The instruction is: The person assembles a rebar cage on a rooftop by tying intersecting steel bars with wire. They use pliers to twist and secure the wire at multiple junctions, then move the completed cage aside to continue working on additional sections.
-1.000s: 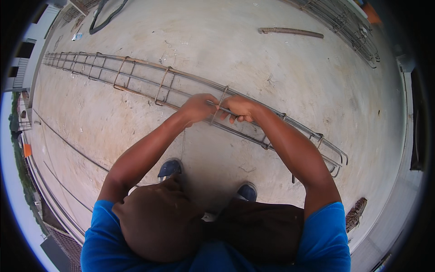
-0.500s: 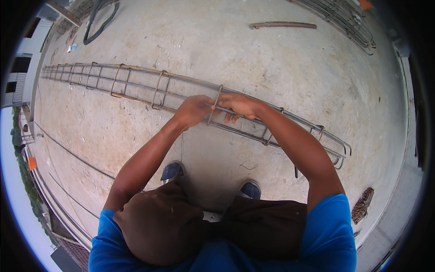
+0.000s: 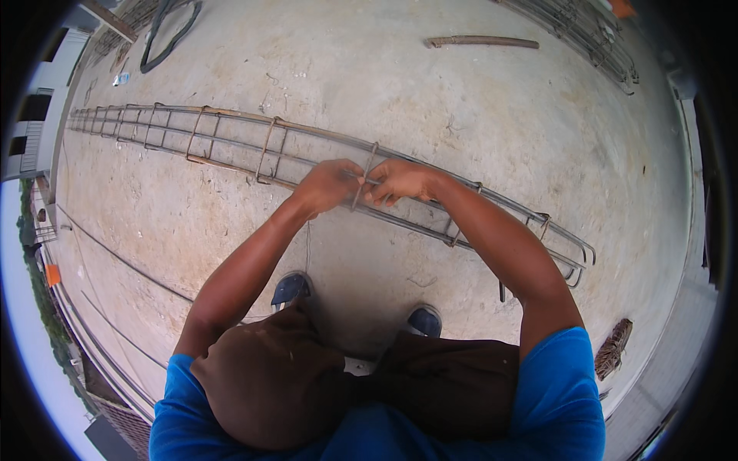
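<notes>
A long rebar cage (image 3: pixel 242 168) of steel bars and stirrups runs across the concrete floor from far left to near right. Both hands meet at one stirrup (image 3: pixel 371 157), where it crosses a middle bar. My left hand (image 3: pixel 329 187) is closed on the stirrup's left side, fingertips pinched at the crossing. From the right, my right hand (image 3: pixel 402 181) has its fingers bent and pressed together at the same joint. Whatever is between the fingertips is too small to make out. A thin dark line shows below my left wrist; I cannot tell if it is wire.
A short rusty bar (image 3: pixel 483 41) lies beyond the cage, with a stack of rebar (image 3: pixel 573 34) at the far right. A bent black hose-like loop (image 3: pixel 171 38) is at far left. A bundle of brown ties or wire (image 3: pixel 614 349) lies at right. Long thin bars (image 3: pixel 127 265) run at left.
My right hand's fingers have curled in and shifted slightly left to the stirrup crossing, closer to my left fingertips. My left hand and the cage stay nearly in place.
</notes>
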The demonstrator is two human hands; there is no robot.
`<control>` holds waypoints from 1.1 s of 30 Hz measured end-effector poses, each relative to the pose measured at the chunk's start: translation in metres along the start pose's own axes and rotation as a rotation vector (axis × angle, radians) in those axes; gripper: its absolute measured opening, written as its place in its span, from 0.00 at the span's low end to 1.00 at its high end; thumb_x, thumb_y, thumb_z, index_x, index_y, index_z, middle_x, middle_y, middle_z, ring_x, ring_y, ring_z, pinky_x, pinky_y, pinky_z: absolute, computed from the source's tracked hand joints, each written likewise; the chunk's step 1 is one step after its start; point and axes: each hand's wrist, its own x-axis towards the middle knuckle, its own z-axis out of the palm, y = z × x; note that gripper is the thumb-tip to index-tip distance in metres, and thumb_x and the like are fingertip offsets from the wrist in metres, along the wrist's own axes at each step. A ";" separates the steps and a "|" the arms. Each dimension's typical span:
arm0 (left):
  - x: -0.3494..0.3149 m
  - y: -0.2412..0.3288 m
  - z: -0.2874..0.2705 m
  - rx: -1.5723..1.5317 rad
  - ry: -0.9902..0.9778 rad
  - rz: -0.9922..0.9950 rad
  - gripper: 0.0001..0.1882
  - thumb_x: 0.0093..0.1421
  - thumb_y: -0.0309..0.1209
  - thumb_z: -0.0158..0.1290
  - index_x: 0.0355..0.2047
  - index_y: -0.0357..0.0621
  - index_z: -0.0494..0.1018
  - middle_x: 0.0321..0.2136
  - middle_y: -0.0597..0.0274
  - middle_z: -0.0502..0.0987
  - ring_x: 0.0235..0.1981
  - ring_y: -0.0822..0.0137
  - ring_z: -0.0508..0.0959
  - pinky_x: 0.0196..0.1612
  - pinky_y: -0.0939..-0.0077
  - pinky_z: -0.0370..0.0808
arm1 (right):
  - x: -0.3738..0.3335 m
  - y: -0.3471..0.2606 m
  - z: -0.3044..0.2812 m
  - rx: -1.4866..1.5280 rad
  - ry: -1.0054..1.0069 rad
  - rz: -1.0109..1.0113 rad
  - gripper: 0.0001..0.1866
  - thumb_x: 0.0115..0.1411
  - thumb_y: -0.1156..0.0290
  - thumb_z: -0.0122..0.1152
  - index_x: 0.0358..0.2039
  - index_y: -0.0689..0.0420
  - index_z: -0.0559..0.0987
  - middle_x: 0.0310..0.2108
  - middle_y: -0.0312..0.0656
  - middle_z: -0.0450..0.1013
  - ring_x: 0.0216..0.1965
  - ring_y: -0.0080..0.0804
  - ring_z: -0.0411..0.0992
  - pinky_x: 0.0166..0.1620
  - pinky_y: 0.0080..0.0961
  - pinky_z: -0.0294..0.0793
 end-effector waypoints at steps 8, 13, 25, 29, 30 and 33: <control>0.005 -0.007 -0.007 -0.050 -0.063 0.001 0.18 0.73 0.34 0.60 0.57 0.35 0.78 0.40 0.55 0.87 0.44 0.69 0.80 0.49 0.70 0.75 | -0.040 0.003 0.056 -0.579 0.718 -0.576 0.11 0.61 0.65 0.74 0.40 0.57 0.87 0.55 0.51 0.79 0.56 0.54 0.76 0.57 0.48 0.77; -0.004 -0.009 -0.013 -0.057 -0.060 0.034 0.19 0.70 0.34 0.60 0.57 0.35 0.79 0.39 0.52 0.86 0.44 0.62 0.83 0.48 0.65 0.78 | -0.024 0.008 0.071 -0.553 0.729 -0.471 0.07 0.64 0.67 0.70 0.35 0.57 0.88 0.60 0.51 0.75 0.60 0.55 0.74 0.56 0.49 0.77; -0.022 -0.019 0.027 0.614 0.457 0.279 0.12 0.66 0.37 0.58 0.34 0.43 0.85 0.27 0.44 0.83 0.34 0.40 0.84 0.40 0.47 0.80 | -0.029 -0.012 0.071 -0.207 0.567 -0.075 0.14 0.71 0.55 0.61 0.48 0.47 0.87 0.70 0.50 0.63 0.73 0.51 0.60 0.70 0.59 0.54; -0.022 -0.020 0.030 0.564 0.462 0.205 0.14 0.68 0.39 0.56 0.32 0.44 0.84 0.30 0.46 0.84 0.36 0.41 0.84 0.41 0.47 0.80 | -0.035 -0.014 0.078 -0.423 0.578 -0.130 0.14 0.71 0.58 0.61 0.49 0.49 0.86 0.71 0.50 0.62 0.72 0.51 0.60 0.67 0.60 0.58; -0.022 -0.016 0.030 0.558 0.463 0.207 0.14 0.68 0.40 0.56 0.32 0.44 0.84 0.30 0.46 0.84 0.35 0.41 0.84 0.41 0.47 0.80 | -0.036 -0.010 0.078 -0.464 0.599 -0.186 0.13 0.71 0.59 0.62 0.49 0.50 0.86 0.70 0.51 0.63 0.72 0.52 0.61 0.66 0.60 0.60; -0.023 -0.006 0.017 0.466 0.318 0.166 0.17 0.68 0.42 0.59 0.39 0.40 0.86 0.30 0.42 0.85 0.34 0.42 0.86 0.40 0.51 0.81 | -0.036 0.005 0.077 -0.575 0.648 -0.349 0.12 0.69 0.65 0.63 0.50 0.51 0.86 0.68 0.52 0.64 0.69 0.54 0.65 0.63 0.60 0.64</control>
